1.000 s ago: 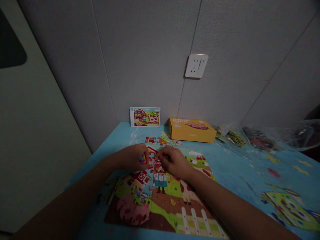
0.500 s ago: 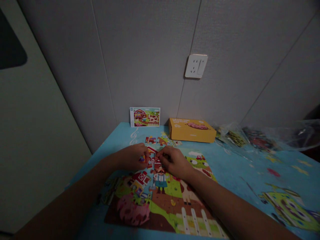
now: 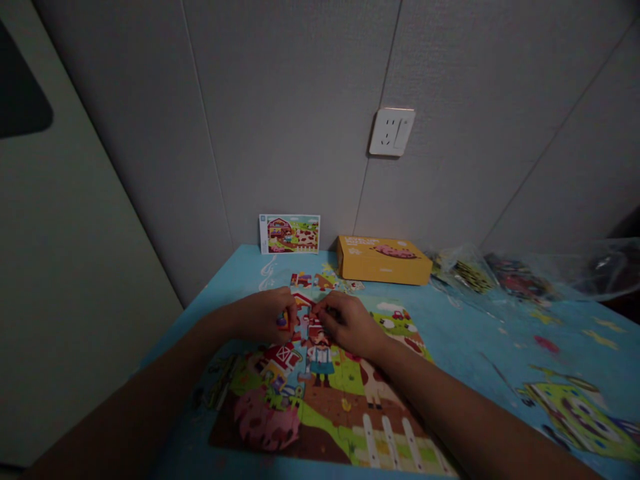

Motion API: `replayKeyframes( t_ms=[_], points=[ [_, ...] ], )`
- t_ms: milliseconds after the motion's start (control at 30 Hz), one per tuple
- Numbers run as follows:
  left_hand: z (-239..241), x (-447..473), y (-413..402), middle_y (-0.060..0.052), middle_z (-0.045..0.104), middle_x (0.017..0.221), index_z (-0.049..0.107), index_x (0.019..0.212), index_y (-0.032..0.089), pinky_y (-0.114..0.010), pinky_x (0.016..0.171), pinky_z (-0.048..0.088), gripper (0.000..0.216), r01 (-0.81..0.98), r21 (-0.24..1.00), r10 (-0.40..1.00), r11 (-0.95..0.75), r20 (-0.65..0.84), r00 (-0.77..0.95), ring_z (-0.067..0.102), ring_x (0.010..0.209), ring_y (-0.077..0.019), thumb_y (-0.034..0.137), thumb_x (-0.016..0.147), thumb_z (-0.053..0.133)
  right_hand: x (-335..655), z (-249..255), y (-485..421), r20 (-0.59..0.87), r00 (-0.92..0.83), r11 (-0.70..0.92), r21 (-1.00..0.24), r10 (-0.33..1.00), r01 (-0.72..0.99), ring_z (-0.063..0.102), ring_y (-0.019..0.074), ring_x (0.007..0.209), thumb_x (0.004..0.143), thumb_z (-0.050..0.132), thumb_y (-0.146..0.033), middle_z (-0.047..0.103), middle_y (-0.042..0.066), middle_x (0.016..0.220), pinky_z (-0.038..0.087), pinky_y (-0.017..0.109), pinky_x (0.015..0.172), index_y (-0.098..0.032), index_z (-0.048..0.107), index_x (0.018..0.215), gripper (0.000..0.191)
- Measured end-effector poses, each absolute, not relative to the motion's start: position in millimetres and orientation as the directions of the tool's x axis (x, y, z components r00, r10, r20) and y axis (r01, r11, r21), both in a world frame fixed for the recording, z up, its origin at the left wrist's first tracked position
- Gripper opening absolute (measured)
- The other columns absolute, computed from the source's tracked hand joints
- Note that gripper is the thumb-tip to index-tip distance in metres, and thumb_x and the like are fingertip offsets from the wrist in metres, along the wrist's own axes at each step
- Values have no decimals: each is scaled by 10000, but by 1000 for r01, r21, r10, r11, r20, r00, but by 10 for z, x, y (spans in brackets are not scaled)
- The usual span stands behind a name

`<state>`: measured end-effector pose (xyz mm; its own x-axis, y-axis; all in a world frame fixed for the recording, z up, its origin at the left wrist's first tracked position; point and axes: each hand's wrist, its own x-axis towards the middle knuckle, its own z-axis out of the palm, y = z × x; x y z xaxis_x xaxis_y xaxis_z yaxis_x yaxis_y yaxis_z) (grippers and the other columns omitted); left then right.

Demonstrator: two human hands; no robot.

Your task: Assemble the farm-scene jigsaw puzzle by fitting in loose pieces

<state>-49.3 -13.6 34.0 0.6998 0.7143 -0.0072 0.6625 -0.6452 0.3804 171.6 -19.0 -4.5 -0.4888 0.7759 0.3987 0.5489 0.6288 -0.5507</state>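
A farm-scene jigsaw puzzle (image 3: 327,427) lies partly assembled on the table, with a farmer, a pink pig and a white fence printed on it. My left hand (image 3: 265,315) is closed at the upper left of the picture, with an orange and purple puzzle piece (image 3: 283,321) in its fingers. Beside it, my right hand (image 3: 350,325) is closed, its fingertips pinched on a red puzzle piece above the farmer's head; the fingers hide most of that piece. Loose puzzle pieces (image 3: 301,281) lie just beyond both hands.
A reference picture card (image 3: 294,235) leans against the wall, left of a yellow box (image 3: 385,261). Clear plastic bags (image 3: 470,275) with puzzle pieces inside lie at the right. The blue tablecloth (image 3: 465,373) has printed cartoons; a wall socket (image 3: 392,132) is above.
The orange and purple piece has shifted very slightly left and down with my left fingers. My right hand stays nearly in place.
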Motion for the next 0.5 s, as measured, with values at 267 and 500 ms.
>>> replayKeyframes(
  t_ms=[267,500],
  points=[
    [404,-487,-153,-6,571,883,552,929,177,-251,702,409,324,663,432,716,-611,-56,696,525,779,-152,180,613,624,1718,-42,-192,382,-493,621,-549,782,559,589,163,829,812,509,-111,661,49,853,421,273,761,-167,674,874,185],
    [417,-490,-154,-10,585,896,574,911,196,-261,742,403,266,586,460,650,-667,-24,759,535,824,-163,186,648,613,1714,-45,-189,394,-491,627,-556,777,546,588,158,810,809,518,-111,657,43,839,422,267,748,-170,667,862,169]
  ],
)
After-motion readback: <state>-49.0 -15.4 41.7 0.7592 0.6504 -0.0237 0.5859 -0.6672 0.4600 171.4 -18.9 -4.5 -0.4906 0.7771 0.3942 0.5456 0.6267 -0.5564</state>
